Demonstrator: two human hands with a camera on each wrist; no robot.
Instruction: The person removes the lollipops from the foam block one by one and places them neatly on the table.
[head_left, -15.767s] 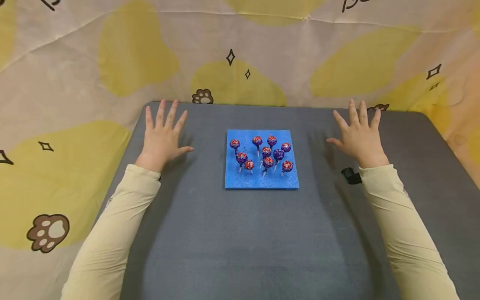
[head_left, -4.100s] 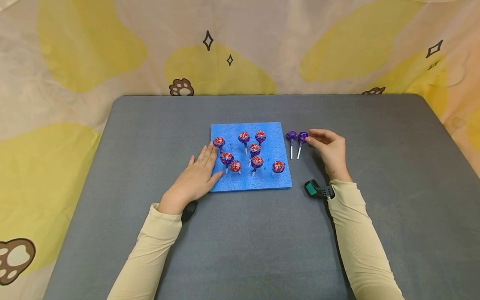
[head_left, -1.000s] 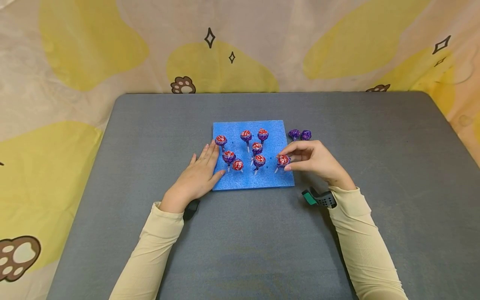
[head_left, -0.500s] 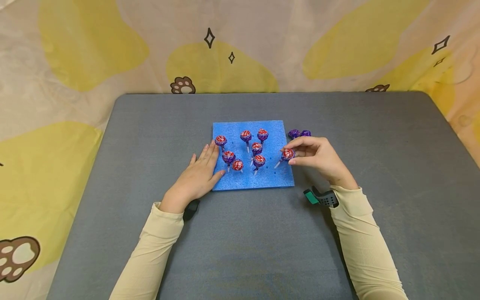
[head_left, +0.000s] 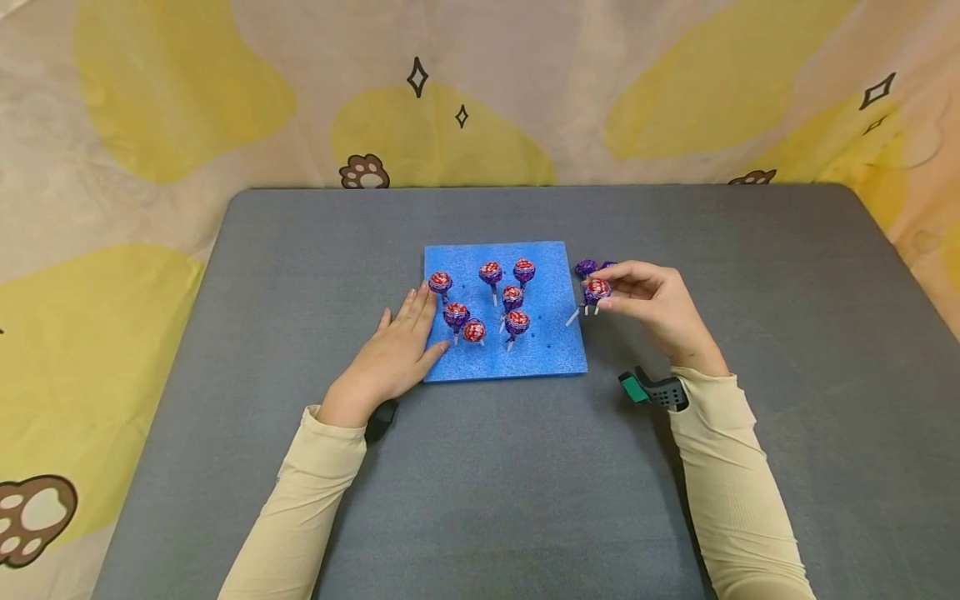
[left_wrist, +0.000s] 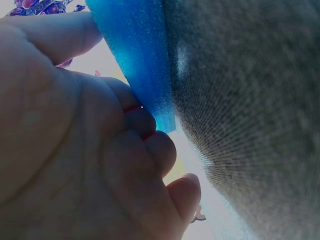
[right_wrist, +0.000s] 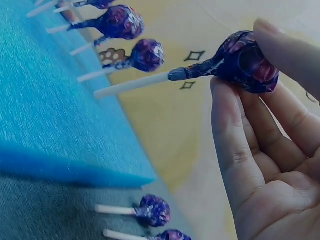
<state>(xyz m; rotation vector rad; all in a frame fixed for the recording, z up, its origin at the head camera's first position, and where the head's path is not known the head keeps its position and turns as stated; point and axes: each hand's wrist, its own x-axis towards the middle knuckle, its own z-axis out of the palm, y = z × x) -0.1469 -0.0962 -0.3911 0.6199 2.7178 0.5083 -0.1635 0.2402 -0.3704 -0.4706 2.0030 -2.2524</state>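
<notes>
A blue foam pad [head_left: 551, 354] lies mid-table with several purple-and-red wrapped lollipops [head_left: 489, 272] standing in it. My right hand [head_left: 651, 300] pinches the head of one lollipop [head_left: 597, 290] [right_wrist: 245, 62], held in the air just past the pad's right edge, stick pointing left and down. Two more lollipops [head_left: 586, 267] [right_wrist: 152, 209] lie on the table behind it. My left hand [head_left: 390, 354] rests flat on the table, fingers against the pad's left edge [left_wrist: 145, 85].
The grey table [head_left: 480, 467] stretches wide on all sides of the pad. A patterned yellow and cream cloth [head_left: 150, 125] hangs behind and to the left. A wrist-worn camera [head_left: 651, 390] shows at my right cuff.
My right hand has pulled a lollipop out of the pad's right side and carried it up and to the right, off the pad. The left hand has stayed put.
</notes>
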